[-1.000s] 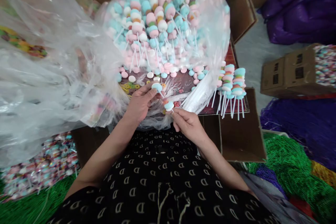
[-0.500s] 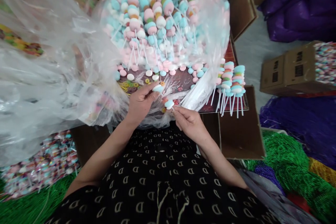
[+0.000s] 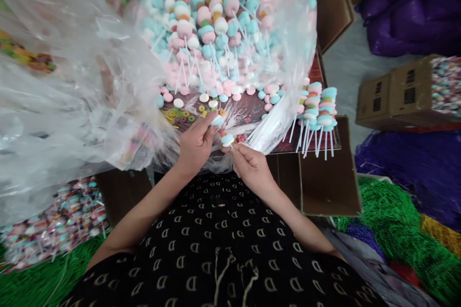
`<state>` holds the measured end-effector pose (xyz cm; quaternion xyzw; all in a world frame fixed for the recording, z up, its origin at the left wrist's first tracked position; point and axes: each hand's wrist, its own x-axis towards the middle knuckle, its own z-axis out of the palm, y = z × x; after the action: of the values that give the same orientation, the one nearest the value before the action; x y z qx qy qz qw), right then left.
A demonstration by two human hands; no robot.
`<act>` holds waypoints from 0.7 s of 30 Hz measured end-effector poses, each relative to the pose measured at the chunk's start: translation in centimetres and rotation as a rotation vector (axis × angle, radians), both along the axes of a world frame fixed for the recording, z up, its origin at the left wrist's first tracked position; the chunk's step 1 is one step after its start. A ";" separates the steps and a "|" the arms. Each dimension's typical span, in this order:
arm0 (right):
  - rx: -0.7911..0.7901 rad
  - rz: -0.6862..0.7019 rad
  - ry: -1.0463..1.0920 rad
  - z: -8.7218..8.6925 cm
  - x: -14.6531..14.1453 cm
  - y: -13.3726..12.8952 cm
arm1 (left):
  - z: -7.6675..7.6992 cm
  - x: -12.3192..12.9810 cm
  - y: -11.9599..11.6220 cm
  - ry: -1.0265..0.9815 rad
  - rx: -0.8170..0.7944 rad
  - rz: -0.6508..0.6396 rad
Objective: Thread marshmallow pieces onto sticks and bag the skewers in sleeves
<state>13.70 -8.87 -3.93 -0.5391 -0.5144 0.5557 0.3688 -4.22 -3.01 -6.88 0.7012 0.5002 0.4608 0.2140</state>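
Observation:
My left hand [image 3: 196, 144] is closed, pinching a blue-and-white marshmallow candy [image 3: 216, 120] between thumb and fingers. My right hand [image 3: 252, 167] is closed around the lower end of a candy skewer [image 3: 227, 140], a thin white stick carrying blue and white marshmallow pieces. An orange-red bit shows just above them, beside my left thumb. The skewer's upper end lies close to the held candy; whether they touch I cannot tell. Small ring gummies [image 3: 180, 117] and loose marshmallow candies [image 3: 178, 103] lie beyond my left hand. A bundle of white sticks [image 3: 264, 127] rests beyond my right hand.
A clear plastic bag [image 3: 306, 24] with finished candy skewers [image 3: 209, 33] stands at the back. More skewers [image 3: 320, 105] are stacked at the table's right edge. Plastic sheeting [image 3: 90, 81] covers the left side. An open cardboard box [image 3: 329, 177] sits below right.
My right hand has moved a little left with the skewer, bringing it nearer my left hand. My left hand has barely shifted and keeps its candy.

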 end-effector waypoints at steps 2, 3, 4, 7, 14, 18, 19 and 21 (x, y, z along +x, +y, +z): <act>0.008 -0.002 0.014 0.1 -0.2 0.0 | -0.1 0.0 0.0 0.035 0.041 -0.006; 0.012 -0.002 0.021 0.1 -0.3 0.0 | -0.2 0.0 -0.1 0.039 0.044 -0.011; 0.018 -0.008 0.027 0.1 -0.3 0.0 | -0.2 0.1 -0.1 0.035 0.039 -0.016; 0.039 -0.030 0.026 0.1 -0.5 0.3 | 0.0 0.0 -0.1 -0.015 0.002 -0.030; 0.086 -0.014 0.055 -1.0 -1.5 1.4 | 1.2 0.4 -0.4 -0.174 -0.077 -0.134; 0.021 0.018 0.094 -0.7 -1.2 1.5 | 0.5 1.2 -0.1 -0.524 -0.285 -0.100; 0.011 0.032 0.089 -0.6 -1.0 1.4 | 0.2 1.3 0.1 -0.616 -0.317 -0.074; 0.010 0.050 0.069 -0.3 -0.5 1.1 | -0.1 1.4 0.6 -0.746 -0.352 -0.031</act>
<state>13.23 -7.77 -4.23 -0.5048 -0.5174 0.5803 0.3751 -2.83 -2.42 -6.94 0.4462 0.4488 0.5877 0.5041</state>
